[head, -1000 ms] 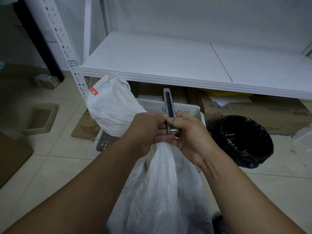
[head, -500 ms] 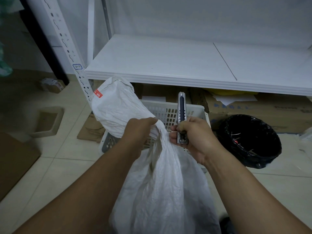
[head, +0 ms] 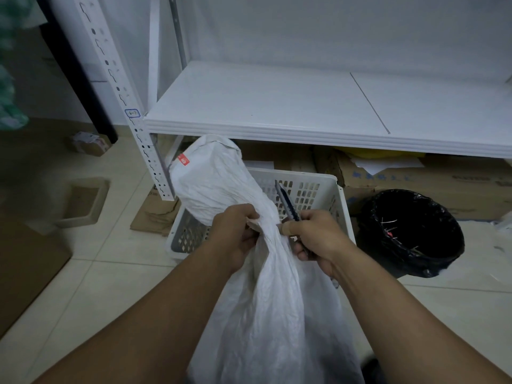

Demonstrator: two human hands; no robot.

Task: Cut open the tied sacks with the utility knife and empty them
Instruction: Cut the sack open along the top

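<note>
Two bare forearms reach forward to a white sack standing on the tiled floor. At its cinched neck the left hand has its grip clenched on the gathered cloth. Just right of the neck, the right hand has its grip closed round a knife that points up and away. Behind stands a white crate, then a black bin to the right, and a white shelf above.
</note>
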